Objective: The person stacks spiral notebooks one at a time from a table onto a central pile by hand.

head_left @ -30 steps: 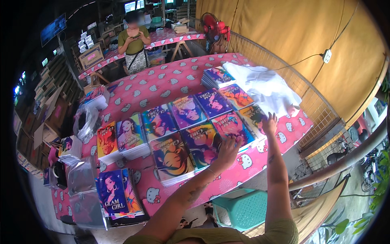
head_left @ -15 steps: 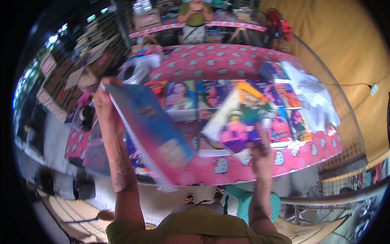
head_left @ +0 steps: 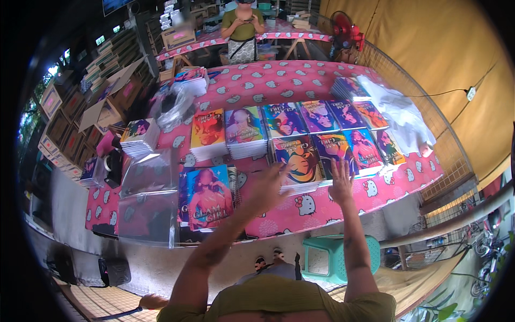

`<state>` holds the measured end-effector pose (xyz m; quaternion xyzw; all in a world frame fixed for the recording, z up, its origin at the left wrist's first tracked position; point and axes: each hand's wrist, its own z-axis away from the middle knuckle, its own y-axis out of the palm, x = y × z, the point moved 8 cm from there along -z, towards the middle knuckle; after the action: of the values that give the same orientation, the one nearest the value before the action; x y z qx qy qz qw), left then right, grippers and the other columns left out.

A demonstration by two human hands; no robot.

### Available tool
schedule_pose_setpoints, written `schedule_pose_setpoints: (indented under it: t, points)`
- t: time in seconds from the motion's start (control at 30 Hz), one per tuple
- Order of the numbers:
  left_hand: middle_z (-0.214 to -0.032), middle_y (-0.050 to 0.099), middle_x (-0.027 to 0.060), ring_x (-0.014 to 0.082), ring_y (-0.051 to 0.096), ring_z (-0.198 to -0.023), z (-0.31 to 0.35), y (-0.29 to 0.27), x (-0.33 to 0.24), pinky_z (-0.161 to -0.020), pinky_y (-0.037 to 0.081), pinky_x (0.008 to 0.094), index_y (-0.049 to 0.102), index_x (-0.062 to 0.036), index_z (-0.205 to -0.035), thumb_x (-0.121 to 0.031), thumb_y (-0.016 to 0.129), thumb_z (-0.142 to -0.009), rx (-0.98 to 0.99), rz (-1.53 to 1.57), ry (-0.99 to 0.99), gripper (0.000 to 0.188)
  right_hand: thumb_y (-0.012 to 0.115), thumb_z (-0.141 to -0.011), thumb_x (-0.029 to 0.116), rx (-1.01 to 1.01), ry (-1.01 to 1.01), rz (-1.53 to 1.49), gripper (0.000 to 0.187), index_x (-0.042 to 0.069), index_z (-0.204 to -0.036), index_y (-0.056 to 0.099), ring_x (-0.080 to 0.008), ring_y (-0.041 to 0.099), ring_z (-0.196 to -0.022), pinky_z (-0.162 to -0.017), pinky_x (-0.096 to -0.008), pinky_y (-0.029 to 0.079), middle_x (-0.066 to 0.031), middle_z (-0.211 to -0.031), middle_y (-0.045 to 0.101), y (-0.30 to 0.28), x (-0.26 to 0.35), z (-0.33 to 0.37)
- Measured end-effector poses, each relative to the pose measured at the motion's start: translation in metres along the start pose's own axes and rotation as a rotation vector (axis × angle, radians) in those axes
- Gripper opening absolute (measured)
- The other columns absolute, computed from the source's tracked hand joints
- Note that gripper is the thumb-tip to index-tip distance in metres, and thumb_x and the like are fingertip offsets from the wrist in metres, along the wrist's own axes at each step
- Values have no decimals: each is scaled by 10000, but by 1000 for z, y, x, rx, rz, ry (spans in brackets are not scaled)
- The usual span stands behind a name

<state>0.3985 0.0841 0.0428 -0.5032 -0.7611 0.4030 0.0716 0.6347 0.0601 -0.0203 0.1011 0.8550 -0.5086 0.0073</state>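
Observation:
My left hand [head_left: 266, 190], smeared by motion, reaches toward the front edge of a stack of notebooks [head_left: 298, 158] with an orange and black cover; its fingers look stretched out and no notebook shows in it. Fingers spread, my right hand [head_left: 341, 185] is over the lower part of a purple and yellow notebook [head_left: 332, 150] just to the right. At the front left, a notebook with a pink figure on a blue cover [head_left: 208, 196] lies on other notebooks. Behind my hands stand more stacks, among them a red and orange one [head_left: 208, 131] and a green and purple one [head_left: 244, 129].
A pink patterned cloth [head_left: 268, 228] covers the table. Clear plastic sleeves [head_left: 147, 204] lie at its left, near another notebook stack [head_left: 140, 134]. White plastic [head_left: 397, 112] lies at the right. A green stool [head_left: 343, 257] stands by the front edge; a person [head_left: 243, 27] stands beyond.
Both hands have let go of the notebooks they held up. My left hand has swung right, toward the middle stacks; my right hand is now spread over a notebook. The head view has steadied.

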Motion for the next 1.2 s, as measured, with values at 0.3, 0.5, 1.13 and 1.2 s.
schedule_pose_setpoints:
  t: [0.3, 0.5, 1.13, 1.2]
  points:
    - [-1113, 653, 125, 240, 654, -925, -11, -82, 32, -774, 534, 346, 594, -95, -1235, -75, 593, -894, -44, 291, -417, 342, 526, -969, 217, 46, 296, -981, 317, 11, -1206, 572, -224, 655, -744, -644, -394, 498, -95, -791, 670, -68, -20, -8]
    - [-884, 639, 124, 174, 630, -806, 28, -321, 83, -750, 510, 316, 616, 16, -890, -411, 516, -962, -693, 710, -456, 444, 631, -818, 242, 109, -274, -1128, 662, 20, -1398, 400, -380, 412, -1276, -1055, -482, 333, -205, -1411, 409, -143, 174, -2]
    - [-898, 659, 251, 391, 659, -817, 120, -134, 448, -672, 513, 470, 641, 0, -988, -358, 714, -801, 177, -317, -1045, 411, 573, -900, 133, 317, -250, -804, 313, 50, -1201, 566, -333, 613, -1036, -879, -393, 479, -173, -1100, 631, 40, 275, -177]
    - [-918, 665, 250, 371, 664, -855, 115, -183, 434, -711, 514, 454, 643, -4, -998, -327, 719, -804, -46, -469, -724, 385, 533, -919, 107, 144, -19, -1134, 210, 23, -1104, 588, -280, 643, -908, -813, -370, 491, -141, -966, 668, -1, 236, -181]
